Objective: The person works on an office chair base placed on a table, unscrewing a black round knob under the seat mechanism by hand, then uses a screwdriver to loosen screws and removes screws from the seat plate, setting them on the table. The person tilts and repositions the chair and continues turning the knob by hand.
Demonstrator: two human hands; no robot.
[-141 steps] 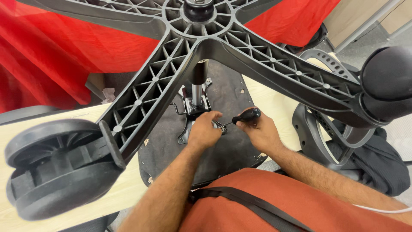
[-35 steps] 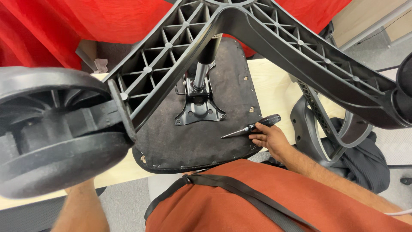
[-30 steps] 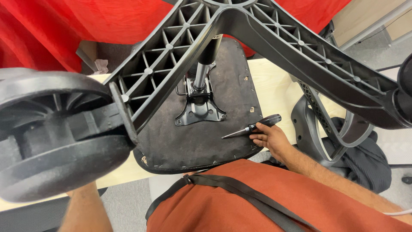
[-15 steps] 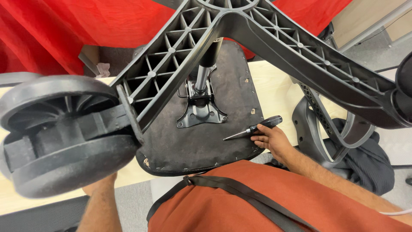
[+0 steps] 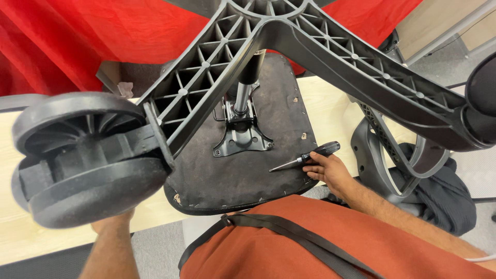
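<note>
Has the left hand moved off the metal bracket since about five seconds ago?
Yes. The left hand has left the mounting plate and now sits low, under the caster wheel.

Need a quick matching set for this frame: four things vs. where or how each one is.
Things:
1. screwdriver
2. caster
3. mounting plate
4. cloth

States:
A. red, behind the chair
B. held in the right hand, tip on the seat underside
C. bolted on the seat underside, around the column
D. big and near the camera, above the left hand

Pairs: 1-B, 2-D, 3-C, 4-A
</note>
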